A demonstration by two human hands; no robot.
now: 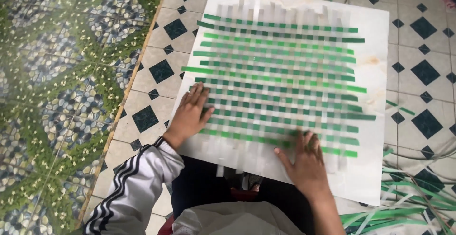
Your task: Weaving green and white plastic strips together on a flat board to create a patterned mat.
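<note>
A woven mat (280, 80) of green and white strips is lying on a white board (375, 64) on the tiled floor (418, 50). The left hand (190, 114) is pressing flat on the mat's near left edge, fingers loosely spread. The right hand (306, 161) is resting open on its near right edge, fingers blurred. Loose green strips (403, 211) are lying on the floor to the near right.

Glossy plastic strips form the mat (278, 80) on a smooth matt white board (375, 64).
</note>
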